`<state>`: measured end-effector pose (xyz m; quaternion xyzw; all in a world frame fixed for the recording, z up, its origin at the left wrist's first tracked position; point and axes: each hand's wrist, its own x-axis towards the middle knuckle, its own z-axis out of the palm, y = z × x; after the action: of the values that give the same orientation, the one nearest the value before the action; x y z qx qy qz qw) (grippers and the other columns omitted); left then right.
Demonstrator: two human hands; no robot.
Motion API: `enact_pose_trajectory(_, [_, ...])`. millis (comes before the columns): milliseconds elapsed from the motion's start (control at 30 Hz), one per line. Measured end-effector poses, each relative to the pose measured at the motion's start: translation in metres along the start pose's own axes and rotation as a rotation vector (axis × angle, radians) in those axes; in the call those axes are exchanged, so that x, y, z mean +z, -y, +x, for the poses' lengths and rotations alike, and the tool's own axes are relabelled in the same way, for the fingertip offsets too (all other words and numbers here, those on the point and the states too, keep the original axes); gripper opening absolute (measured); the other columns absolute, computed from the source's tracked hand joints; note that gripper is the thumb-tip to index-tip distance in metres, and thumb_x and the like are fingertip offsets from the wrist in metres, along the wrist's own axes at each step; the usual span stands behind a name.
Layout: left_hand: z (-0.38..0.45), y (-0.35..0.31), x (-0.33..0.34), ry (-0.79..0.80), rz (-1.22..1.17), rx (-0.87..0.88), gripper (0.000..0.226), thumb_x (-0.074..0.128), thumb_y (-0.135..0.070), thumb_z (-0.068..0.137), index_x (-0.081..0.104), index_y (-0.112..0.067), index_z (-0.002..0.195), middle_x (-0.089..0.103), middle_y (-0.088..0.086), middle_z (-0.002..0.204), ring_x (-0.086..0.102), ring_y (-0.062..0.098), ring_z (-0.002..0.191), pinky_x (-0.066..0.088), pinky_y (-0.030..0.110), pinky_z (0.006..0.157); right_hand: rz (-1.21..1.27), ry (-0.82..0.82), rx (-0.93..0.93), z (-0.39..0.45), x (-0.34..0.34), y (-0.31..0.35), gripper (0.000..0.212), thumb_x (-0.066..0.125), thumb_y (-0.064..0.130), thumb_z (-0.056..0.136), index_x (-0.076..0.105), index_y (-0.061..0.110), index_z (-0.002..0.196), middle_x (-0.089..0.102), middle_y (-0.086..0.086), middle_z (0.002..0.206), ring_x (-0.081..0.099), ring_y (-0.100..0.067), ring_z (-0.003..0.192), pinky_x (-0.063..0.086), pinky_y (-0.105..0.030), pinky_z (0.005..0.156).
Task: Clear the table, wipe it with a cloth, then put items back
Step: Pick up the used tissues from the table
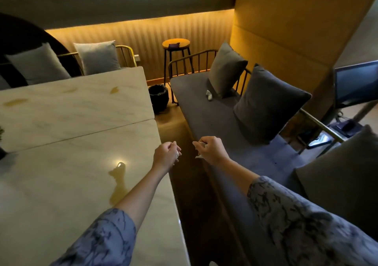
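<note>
Plant (pixel 1 141): dark pot and a bit of green, cut off at the far left edge, standing on the table.
Cushions, left (pixel 38 65): 2 grey ones, propped on a seat behind the table's far side.
Table (pixel 61 184): pale marble top in 2 slabs with a seam between them; several yellowish wet patches, 1 long spill (pixel 117 186) on the near slab with a bright lamp reflection at its top.
Left hand (pixel 166 155): over the table's right edge, fingers curled, pinching a small white scrap of tissue (pixel 177 153).
Right hand (pixel 210 149): just right of the left hand, over the dark gap between table and bench, fingers curled round a crumpled white tissue (pixel 199 155). Cannot tell if the 2 scraps are 1 piece.
Sleeves: blue-grey patterned fabric on both forearms.
Bin (pixel 158 97): dark, lined with a black bag, on the floor past the table's far right corner.
Stool (pixel 176 46): round wooden top on black legs against the ribbed wall, with a small dark thing on it.
Bench (pixel 204 110): grey seat with metal rail back; 3 dark cushions (pixel 268 104) leaning along it; a small white crumpled wad (pixel 209 95) on the seat near the farthest cushion.
Screen (pixel 356 83): dark monitor at the far right edge.
</note>
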<state>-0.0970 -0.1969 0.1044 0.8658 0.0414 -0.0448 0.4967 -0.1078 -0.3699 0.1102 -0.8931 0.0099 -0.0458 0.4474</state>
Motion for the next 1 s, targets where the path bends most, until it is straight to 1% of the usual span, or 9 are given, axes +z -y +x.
enact_pose_trajectory(133, [0.004, -0.036, 0.045, -0.041, -0.047, 0.000, 0.040, 0.037, -0.036, 0.103, 0.066, -0.014, 0.089, 0.068, 0.003, 0.085, 0.064, 0.017, 0.075, 0.043, 0.020, 0.055, -0.019, 0.011, -0.025, 0.020, -0.057, -0.029, 0.032, 0.064, 0.029, 0.092, 0.065, 0.010, 0.066, 0.059, 0.006, 0.060, 0.051, -0.004, 0.053, 0.036, -0.011, 0.048])
enact_pose_trajectory(367, [0.019, -0.072, 0.089, -0.057, -0.112, -0.013, 0.040, 0.037, -0.036, 0.103, 0.068, -0.015, 0.089, 0.070, 0.008, 0.088, 0.062, 0.016, 0.072, 0.044, 0.019, 0.051, 0.059, -0.007, -0.007, 0.053, -0.109, -0.064, 0.032, 0.064, 0.027, 0.092, 0.067, 0.002, 0.072, 0.067, -0.009, 0.067, 0.060, -0.013, 0.056, 0.043, -0.013, 0.044])
enact_pose_trajectory(467, [0.028, -0.082, 0.088, -0.087, -0.111, -0.014, 0.039, 0.037, -0.036, 0.104, 0.066, -0.015, 0.089, 0.069, 0.007, 0.088, 0.061, 0.015, 0.071, 0.045, 0.019, 0.051, 0.076, 0.003, -0.015, 0.066, -0.111, -0.062, 0.030, 0.063, 0.028, 0.093, 0.068, 0.006, 0.072, 0.068, -0.007, 0.068, 0.062, -0.014, 0.058, 0.045, -0.013, 0.045])
enact_pose_trajectory(600, [0.047, -0.086, 0.077, -0.157, -0.110, -0.024, 0.038, 0.038, -0.037, 0.103, 0.066, -0.014, 0.090, 0.069, 0.004, 0.089, 0.062, 0.015, 0.073, 0.046, 0.021, 0.053, 0.099, 0.042, -0.030, 0.086, -0.102, -0.055, 0.033, 0.063, 0.029, 0.093, 0.067, 0.003, 0.073, 0.068, -0.011, 0.070, 0.066, -0.025, 0.061, 0.052, -0.030, 0.047])
enact_pose_trajectory(633, [0.053, -0.086, 0.075, -0.172, -0.114, -0.033, 0.039, 0.038, -0.037, 0.103, 0.067, -0.014, 0.090, 0.070, 0.004, 0.089, 0.062, 0.015, 0.072, 0.046, 0.021, 0.053, 0.099, 0.050, -0.038, 0.092, -0.099, -0.054, 0.034, 0.062, 0.028, 0.093, 0.066, 0.001, 0.073, 0.068, -0.013, 0.070, 0.065, -0.026, 0.059, 0.051, -0.030, 0.046])
enact_pose_trajectory(767, [0.081, -0.082, 0.071, -0.208, -0.132, -0.104, 0.041, 0.038, -0.036, 0.103, 0.068, -0.010, 0.091, 0.070, 0.005, 0.090, 0.062, 0.016, 0.073, 0.044, 0.021, 0.054, 0.123, 0.091, -0.053, 0.121, -0.088, -0.051, 0.034, 0.061, 0.024, 0.094, 0.065, -0.003, 0.073, 0.067, -0.018, 0.070, 0.056, -0.017, 0.051, 0.043, -0.022, 0.042])
enact_pose_trajectory(867, [0.114, -0.079, 0.062, -0.219, -0.160, -0.156, 0.042, 0.038, -0.036, 0.102, 0.068, -0.010, 0.089, 0.070, 0.006, 0.089, 0.062, 0.017, 0.073, 0.044, 0.021, 0.054, 0.149, 0.120, -0.047, 0.151, -0.080, -0.049, 0.032, 0.061, 0.022, 0.094, 0.066, -0.001, 0.073, 0.064, -0.012, 0.065, 0.053, -0.008, 0.046, 0.040, -0.015, 0.039])
enact_pose_trajectory(933, [0.140, -0.080, 0.052, -0.243, -0.183, -0.169, 0.041, 0.040, -0.034, 0.101, 0.067, -0.009, 0.084, 0.068, 0.007, 0.082, 0.061, 0.018, 0.067, 0.043, 0.022, 0.053, 0.171, 0.147, -0.040, 0.176, -0.073, -0.047, 0.031, 0.060, 0.021, 0.096, 0.066, -0.003, 0.076, 0.062, -0.009, 0.064, 0.051, -0.003, 0.042, 0.039, -0.012, 0.039])
enact_pose_trajectory(1000, [0.177, -0.079, 0.038, -0.259, -0.193, -0.165, 0.040, 0.041, -0.032, 0.101, 0.067, -0.008, 0.082, 0.065, 0.007, 0.076, 0.059, 0.017, 0.063, 0.042, 0.022, 0.052, 0.177, 0.157, -0.032, 0.212, -0.061, -0.045, 0.033, 0.060, 0.023, 0.096, 0.066, -0.004, 0.077, 0.062, -0.011, 0.065, 0.051, -0.004, 0.041, 0.040, -0.013, 0.038])
